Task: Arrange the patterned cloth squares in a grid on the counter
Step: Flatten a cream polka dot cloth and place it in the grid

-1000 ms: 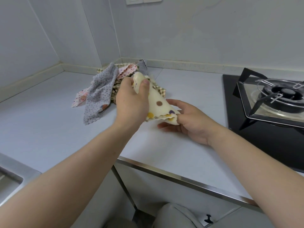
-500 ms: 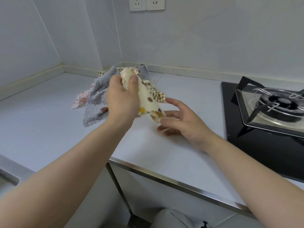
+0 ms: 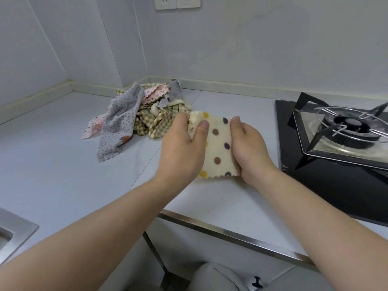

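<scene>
Dotted cloth square [image 3: 218, 148]: cream with brown, purple and yellow spots and a scalloped hem. It is stretched between both hands over the front part of the counter [image 3: 52, 164], just left of the hob [image 3: 344, 131]. A thin shadow runs under its near hem, so it looks held a little off the surface, though I cannot tell whether its far edge touches.
Step in hand: by my reading, spreading the first square flat before laying it down. No square lies flat on the counter yet, so the grid looks barely begun.
Next move: it calls for smoothing out the bunched far-left corner and lowering the square flat with its edges parallel to the counter's front edge. It should sit far enough from the hob and the heap to leave room for rows beside it.
Left hand [image 3: 180, 148]: back turned up, thumb pressed on top of the square's left side by the crumpled corner, fingers curled out of sight beneath. It pinches that edge.
Right hand [image 3: 249, 148]: mirrors the left, thumb on top along the right edge and fingers hidden under the fabric. It grips that side, and the pull between the two hands keeps the square taut.
Pile of cloth squares [image 3: 159, 120]: a loose heap in the counter's far corner, beyond the left hand, with grey spotted, green checked and pink pieces tangled together, none yet sorted.
Wall sockets [image 3: 177, 2]: high on the back wall, well apart from the work.
</scene>
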A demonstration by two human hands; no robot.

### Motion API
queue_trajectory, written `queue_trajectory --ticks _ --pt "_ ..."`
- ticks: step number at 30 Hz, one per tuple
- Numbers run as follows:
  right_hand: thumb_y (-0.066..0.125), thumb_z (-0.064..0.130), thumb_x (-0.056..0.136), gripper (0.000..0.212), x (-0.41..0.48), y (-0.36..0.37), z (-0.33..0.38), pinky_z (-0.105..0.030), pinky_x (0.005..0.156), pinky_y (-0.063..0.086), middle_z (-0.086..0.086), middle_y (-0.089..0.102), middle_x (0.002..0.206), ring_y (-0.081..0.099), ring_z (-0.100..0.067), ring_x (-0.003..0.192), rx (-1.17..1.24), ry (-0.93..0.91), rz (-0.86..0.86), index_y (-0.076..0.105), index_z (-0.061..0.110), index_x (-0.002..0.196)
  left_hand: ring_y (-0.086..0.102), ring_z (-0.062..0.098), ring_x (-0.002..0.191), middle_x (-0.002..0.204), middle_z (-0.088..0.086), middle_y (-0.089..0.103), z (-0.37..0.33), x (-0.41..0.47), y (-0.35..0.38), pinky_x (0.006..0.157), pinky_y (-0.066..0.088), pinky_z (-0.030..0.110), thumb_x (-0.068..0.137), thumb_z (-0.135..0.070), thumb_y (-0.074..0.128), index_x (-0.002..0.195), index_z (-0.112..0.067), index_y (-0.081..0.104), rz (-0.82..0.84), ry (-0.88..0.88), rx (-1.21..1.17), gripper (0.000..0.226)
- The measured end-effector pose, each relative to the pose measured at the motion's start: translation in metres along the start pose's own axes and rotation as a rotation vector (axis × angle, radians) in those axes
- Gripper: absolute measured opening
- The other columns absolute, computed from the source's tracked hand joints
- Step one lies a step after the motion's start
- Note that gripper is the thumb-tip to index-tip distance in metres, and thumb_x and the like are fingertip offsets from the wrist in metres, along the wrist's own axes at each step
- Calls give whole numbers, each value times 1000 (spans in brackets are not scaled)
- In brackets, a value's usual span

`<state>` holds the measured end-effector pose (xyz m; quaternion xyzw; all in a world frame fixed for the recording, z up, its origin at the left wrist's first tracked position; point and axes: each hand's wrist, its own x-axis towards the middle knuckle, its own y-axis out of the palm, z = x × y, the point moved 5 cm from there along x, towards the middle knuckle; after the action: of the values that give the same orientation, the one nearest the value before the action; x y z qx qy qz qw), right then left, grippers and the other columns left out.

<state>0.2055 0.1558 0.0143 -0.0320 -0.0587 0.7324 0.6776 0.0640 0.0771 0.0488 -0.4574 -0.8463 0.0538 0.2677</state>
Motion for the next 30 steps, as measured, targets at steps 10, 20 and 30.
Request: queue_trajectory --ticks 10,20,30 --pt "24 46 109 41 2 -3 7 -5 58 35 10 56 81 51 1 73 -337 -241 -127 46 26 80 46 10 66 74 -7 50 25 6 1 62 41 32 108 -41 37 82 -20 50 -132 -212 -74 35" --pt "31 53 107 58 12 -3 -5 -32 54 31 4 40 55 40 -16 54 -269 -111 -75 33 18 61 38 4 56 69 -5 44 41 10 9 51 35 20 108 -38 38 82 -14 45 -64 -206 -24 36" --pt "30 42 110 42 11 4 -12 -21 61 38 3 57 82 52 -7 73 -388 -209 -61 50 15 85 52 18 69 72 -3 51 61 11 15 72 51 45 104 -50 38 85 -14 53 -95 -377 -146 44"
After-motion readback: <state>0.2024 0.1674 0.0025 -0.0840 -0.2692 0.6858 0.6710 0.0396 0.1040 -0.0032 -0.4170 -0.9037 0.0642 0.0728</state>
